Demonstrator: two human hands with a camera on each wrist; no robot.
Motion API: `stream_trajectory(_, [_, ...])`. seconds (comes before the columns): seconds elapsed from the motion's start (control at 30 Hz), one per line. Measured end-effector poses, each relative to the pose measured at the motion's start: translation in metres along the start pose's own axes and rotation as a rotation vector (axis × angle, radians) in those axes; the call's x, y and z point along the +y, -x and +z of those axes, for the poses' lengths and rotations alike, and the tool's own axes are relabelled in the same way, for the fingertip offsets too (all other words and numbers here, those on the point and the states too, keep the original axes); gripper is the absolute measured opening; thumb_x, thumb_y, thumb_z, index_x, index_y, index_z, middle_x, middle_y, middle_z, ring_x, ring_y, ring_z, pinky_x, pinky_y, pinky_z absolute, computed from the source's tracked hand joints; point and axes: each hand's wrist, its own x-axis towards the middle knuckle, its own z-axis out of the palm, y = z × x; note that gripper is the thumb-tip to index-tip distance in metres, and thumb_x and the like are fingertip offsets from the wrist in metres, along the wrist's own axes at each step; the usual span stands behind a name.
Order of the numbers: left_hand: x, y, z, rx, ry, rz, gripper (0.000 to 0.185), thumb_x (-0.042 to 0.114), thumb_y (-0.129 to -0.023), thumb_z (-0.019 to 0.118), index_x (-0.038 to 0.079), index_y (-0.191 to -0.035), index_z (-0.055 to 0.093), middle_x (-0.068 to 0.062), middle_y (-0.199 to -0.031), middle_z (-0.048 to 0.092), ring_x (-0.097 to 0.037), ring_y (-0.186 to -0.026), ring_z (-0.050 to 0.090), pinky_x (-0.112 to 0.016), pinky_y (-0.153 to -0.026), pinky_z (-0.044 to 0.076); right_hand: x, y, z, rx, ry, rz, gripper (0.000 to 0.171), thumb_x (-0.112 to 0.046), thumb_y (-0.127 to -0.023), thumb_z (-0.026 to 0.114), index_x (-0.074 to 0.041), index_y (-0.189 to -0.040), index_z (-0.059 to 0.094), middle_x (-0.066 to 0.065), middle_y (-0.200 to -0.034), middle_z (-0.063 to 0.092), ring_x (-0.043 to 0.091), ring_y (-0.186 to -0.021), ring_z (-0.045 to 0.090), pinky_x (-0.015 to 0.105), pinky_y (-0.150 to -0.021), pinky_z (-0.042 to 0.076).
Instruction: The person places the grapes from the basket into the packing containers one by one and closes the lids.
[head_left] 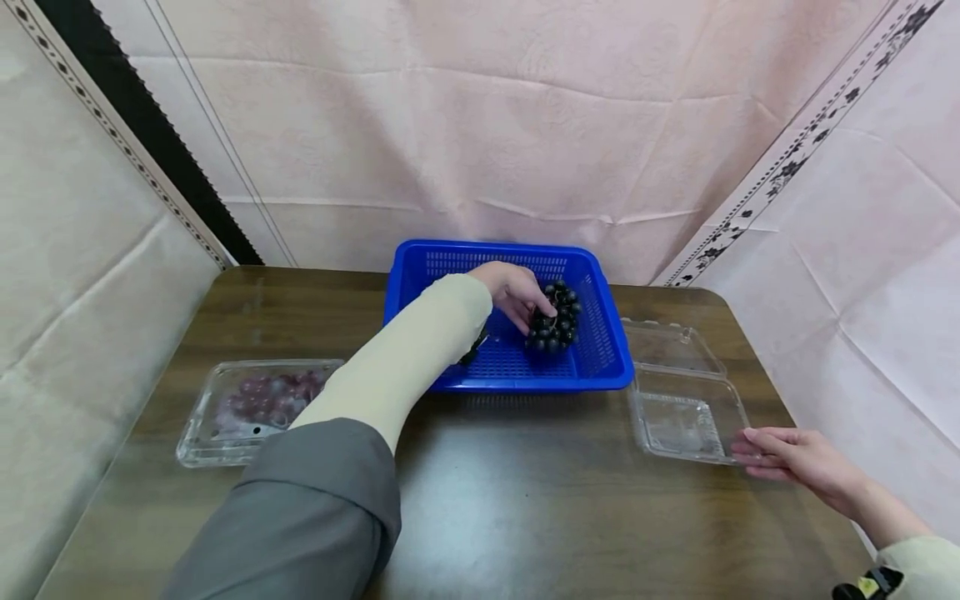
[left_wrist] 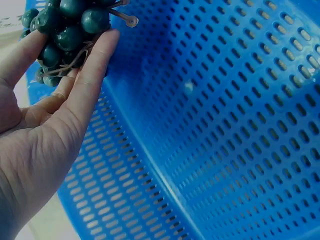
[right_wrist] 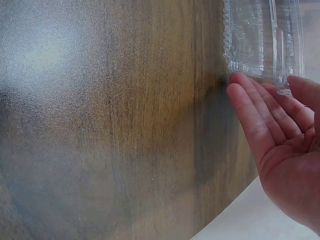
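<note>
Fingers (left_wrist: 92, 75) of the left hand (head_left: 517, 292) bend round a dark grape bunch (head_left: 562, 327), and what a layout we have! Broad brown desk (head_left: 517, 492) underneath, blue basket (head_left: 525, 386) up at twelve o'clock, open clear container (head_left: 660, 417) out at two, and a clear pack (head_left: 198, 450) of red grapes (head_left: 270, 400) over between nine and ten. That dark bunch sits inside the basket, toward its three o'clock side.

Where's the danger? A lift too low could snag the bunch on the basket's rim; a slack hold could shake berries loose. And that thin container looks light: one uneven tug might skid or tip it.

Right hand (head_left: 798, 462) now, at the container's four o'clock corner: fingers nearly straight, thumb opposite, lightly pinching the edge. Left hand: half curled, thumb and fingers parted by berries, thin stem (left_wrist: 129, 20) poking past a fingertip!
</note>
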Motion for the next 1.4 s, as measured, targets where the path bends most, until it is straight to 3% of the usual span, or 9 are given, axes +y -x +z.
stream_trajectory(0.2, [0.001,0.019,-0.012,0.025,0.010,0.081,0.064,0.012,-0.104,0.071,0.003,-0.161,0.044,-0.022,-0.174,0.024,-0.040,-0.154,0.039,-0.043,-0.104,0.060,-0.002,0.000,0.001,-0.004,0.003,0.014,0.045,-0.005,-0.117,0.036,-0.021,-0.120,0.077,0.002,-0.118,0.079,0.013,-0.108,0.076,0.032,-0.092,0.064])
stream_trajectory(0.43, [0.000,0.038,-0.018,0.047,0.068,0.152,0.063,0.010,-0.104,0.071,0.002,-0.160,0.044,-0.021,-0.173,0.027,-0.037,-0.157,0.033,-0.043,-0.103,0.060,-0.002,0.000,0.000,-0.028,0.002,0.002,0.049,-0.004,-0.117,0.033,-0.026,-0.118,0.077,0.000,-0.119,0.079,0.013,-0.109,0.076,0.031,-0.093,0.064])
stream_trajectory(0.63, [-0.002,0.053,-0.020,0.072,0.073,0.202,0.054,0.012,-0.105,0.070,-0.001,-0.154,0.051,-0.021,-0.164,0.042,-0.039,-0.147,0.048,-0.044,-0.103,0.061,-0.002,-0.001,0.000,-0.034,0.005,-0.010,0.048,-0.004,-0.117,0.033,-0.025,-0.119,0.076,-0.001,-0.119,0.079,0.012,-0.109,0.076,0.031,-0.093,0.064])
stream_trajectory(0.77, [-0.003,0.061,-0.020,0.080,0.083,0.231,0.051,0.013,-0.105,0.070,-0.002,-0.151,0.053,-0.019,-0.150,0.053,-0.038,-0.134,0.059,-0.046,-0.102,0.061,-0.005,-0.002,-0.001,-0.027,0.004,0.003,0.048,-0.004,-0.117,0.034,-0.026,-0.118,0.077,0.000,-0.119,0.079,0.013,-0.109,0.076,0.031,-0.093,0.064])
stream_trajectory(0.9, [-0.002,0.069,-0.018,0.083,0.080,0.250,0.047,0.014,-0.105,0.069,-0.003,-0.147,0.057,-0.015,-0.130,0.060,-0.032,-0.114,0.066,-0.049,-0.107,0.058,-0.005,-0.001,-0.002,-0.035,-0.006,0.008,0.046,-0.005,-0.117,0.035,-0.024,-0.119,0.077,0.001,-0.120,0.079,0.014,-0.110,0.076,0.032,-0.094,0.064])
stream_trajectory(1.03, [-0.001,0.078,-0.015,0.076,0.080,0.266,0.043,0.013,-0.105,0.070,-0.005,-0.143,0.060,-0.014,-0.121,0.063,-0.027,-0.101,0.067,-0.055,-0.115,0.050,-0.004,0.001,-0.002,-0.053,-0.019,0.004,0.047,-0.004,-0.117,0.034,-0.023,-0.120,0.077,0.001,-0.120,0.079,0.013,-0.111,0.075,0.032,-0.094,0.063])
stream_trajectory(1.27, [0.004,0.089,-0.002,0.094,0.051,0.291,0.039,0.015,-0.105,0.071,-0.003,-0.138,0.064,-0.013,-0.117,0.066,-0.024,-0.096,0.068,-0.053,-0.110,0.055,-0.004,0.001,-0.001,-0.064,-0.018,0.002,0.050,-0.004,-0.118,0.032,-0.025,-0.120,0.077,0.000,-0.120,0.079,0.012,-0.111,0.075,0.031,-0.094,0.063])
stream_trajectory(1.4, [0.007,0.092,0.009,0.080,0.083,0.302,0.039,0.015,-0.105,0.071,-0.004,-0.138,0.064,-0.016,-0.117,0.069,-0.025,-0.098,0.069,-0.052,-0.108,0.057,-0.005,-0.001,0.000,-0.061,0.006,0.018,0.048,-0.005,-0.118,0.034,-0.025,-0.119,0.077,-0.001,-0.120,0.079,0.012,-0.111,0.075,0.031,-0.094,0.064])
